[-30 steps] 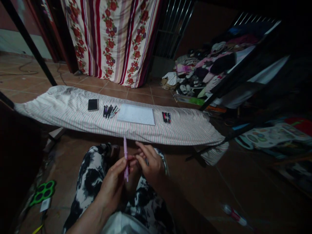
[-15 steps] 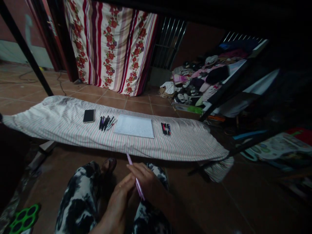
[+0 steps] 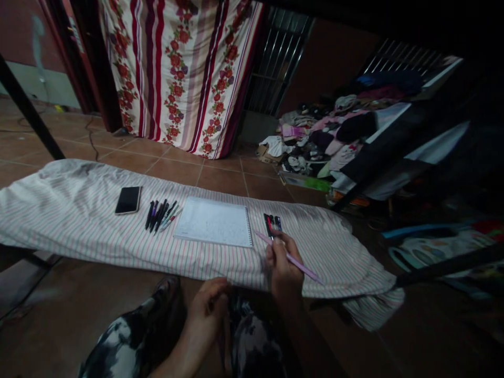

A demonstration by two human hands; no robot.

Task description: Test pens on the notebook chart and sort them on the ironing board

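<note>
My right hand (image 3: 284,262) grips a light purple pen (image 3: 303,269) above the cloth, its tip pointing left toward the notebook. Just beyond those fingers lies a small group of dark and red markers (image 3: 269,220), partly covered by the hand. An open spiral notebook (image 3: 214,223) with a white page rests flat on the striped cloth (image 3: 129,247). To its left is a loose bunch of several pens (image 3: 160,216). Over my lap, near the cloth's front edge, my left hand (image 3: 210,302) is closed with curled fingers; anything inside it is hidden.
A dark phone (image 3: 128,200) lies left of the pens. Dark poles (image 3: 29,110) slant past both ends of the cloth-covered surface. Behind hangs a floral curtain (image 3: 173,79); a heap of clothes (image 3: 326,136) sits at the back right on the tiled floor (image 3: 177,164).
My right hand has moved away from my left, to the right and forward, carrying the purple pen, now pointing left. My left hand stays low, near my lap. The view has shifted slightly.
</note>
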